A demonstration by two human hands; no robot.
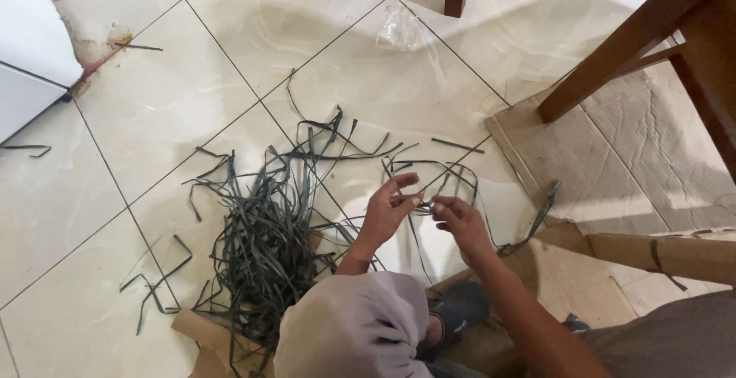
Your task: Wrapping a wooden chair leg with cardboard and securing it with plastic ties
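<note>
My left hand [387,211] and my right hand [458,221] meet above the tiled floor, both pinching a thin dark grey strip [448,169] that loops out beyond the fingers. To the left of my hands a tangled heap of the same dark strips [268,232] lies on the floor. My knee in pale cloth [356,328] shows at the bottom, with a dark shoe [458,307] beside it.
Flattened cardboard [621,156] lies at the right under brown wooden furniture legs [613,48]. A crumpled clear plastic wrapper [399,29] sits on the cream tiles [153,102] at the top. A white appliance [31,48] stands at the far left. Loose strips [153,286] are scattered about.
</note>
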